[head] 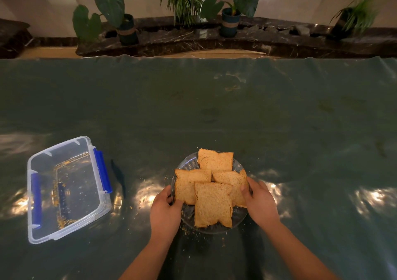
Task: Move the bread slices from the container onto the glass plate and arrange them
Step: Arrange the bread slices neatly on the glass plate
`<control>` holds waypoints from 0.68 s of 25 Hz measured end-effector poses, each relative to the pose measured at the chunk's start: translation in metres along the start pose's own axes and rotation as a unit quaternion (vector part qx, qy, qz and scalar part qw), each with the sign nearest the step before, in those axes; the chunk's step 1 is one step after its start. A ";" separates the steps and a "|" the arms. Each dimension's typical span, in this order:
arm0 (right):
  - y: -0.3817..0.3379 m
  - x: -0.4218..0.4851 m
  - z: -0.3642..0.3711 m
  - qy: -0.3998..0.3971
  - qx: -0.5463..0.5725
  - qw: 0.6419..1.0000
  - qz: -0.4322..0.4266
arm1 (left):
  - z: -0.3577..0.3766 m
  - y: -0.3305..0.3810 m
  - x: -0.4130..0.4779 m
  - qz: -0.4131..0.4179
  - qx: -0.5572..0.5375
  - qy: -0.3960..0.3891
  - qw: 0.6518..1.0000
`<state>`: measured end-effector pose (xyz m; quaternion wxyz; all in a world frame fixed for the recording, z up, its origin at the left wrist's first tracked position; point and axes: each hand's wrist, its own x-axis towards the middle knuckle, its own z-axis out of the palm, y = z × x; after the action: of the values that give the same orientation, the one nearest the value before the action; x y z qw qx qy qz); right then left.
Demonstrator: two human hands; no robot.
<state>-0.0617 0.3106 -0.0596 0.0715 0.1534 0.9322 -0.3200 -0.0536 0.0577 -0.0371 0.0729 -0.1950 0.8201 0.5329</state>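
Several brown bread slices (212,202) lie overlapping on the glass plate (187,161) near the table's front middle. My left hand (164,213) grips the plate's left rim, its thumb against the left slice. On the opposite rim my right hand (258,202) holds the plate, thumb resting on the right slice. The clear plastic container (64,189) with blue clips sits open at the left, holding only crumbs.
A shiny green plastic sheet (214,112) covers the table, with crumbs scattered around the plate. Beyond the far edge a dark marble ledge (193,41) carries several potted plants.
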 end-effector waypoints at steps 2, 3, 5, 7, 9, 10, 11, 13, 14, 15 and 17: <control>-0.001 -0.002 0.000 -0.002 -0.002 1.000 0.000 | 0.000 -0.002 0.001 -0.003 0.010 0.003 1.000; -0.002 -0.002 0.000 -0.004 -0.004 1.000 -0.003 | 0.000 -0.003 0.002 -0.005 0.018 0.003 1.000; -0.002 -0.002 -0.001 -0.010 -0.009 1.000 -0.008 | 0.001 -0.005 0.003 -0.008 0.030 0.002 1.000; -0.002 -0.001 -0.001 -0.011 -0.012 1.000 -0.009 | 0.001 -0.005 0.002 -0.010 0.033 0.004 0.999; -0.002 -0.001 -0.002 -0.006 -0.019 1.000 -0.008 | 0.001 -0.003 0.001 -0.012 0.025 0.008 1.000; -0.002 0.000 -0.002 -0.004 -0.020 1.000 -0.007 | 0.001 -0.002 0.000 -0.014 0.020 0.009 1.000; -0.002 0.001 -0.001 -0.004 -0.019 1.000 -0.008 | 0.001 -0.002 0.000 -0.017 0.017 0.010 1.000; -0.001 0.002 -0.001 0.000 -0.014 1.000 -0.009 | 0.001 -0.001 0.000 -0.024 0.015 0.010 1.000; -0.001 0.003 -0.001 0.002 -0.010 1.000 -0.007 | 0.001 -0.001 0.000 -0.030 0.014 0.011 0.999; -0.001 0.004 -0.001 0.003 -0.006 1.000 -0.004 | 0.001 0.000 0.000 -0.037 0.009 0.011 0.999; -0.001 0.005 -0.001 0.004 -0.004 1.000 -0.005 | 0.001 0.002 -0.002 -0.042 -0.005 0.012 0.999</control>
<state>-0.0667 0.3117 -0.0597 0.0666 0.1503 0.9345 -0.3157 -0.0526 0.0592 -0.0354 0.0843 -0.2362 0.8092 0.5313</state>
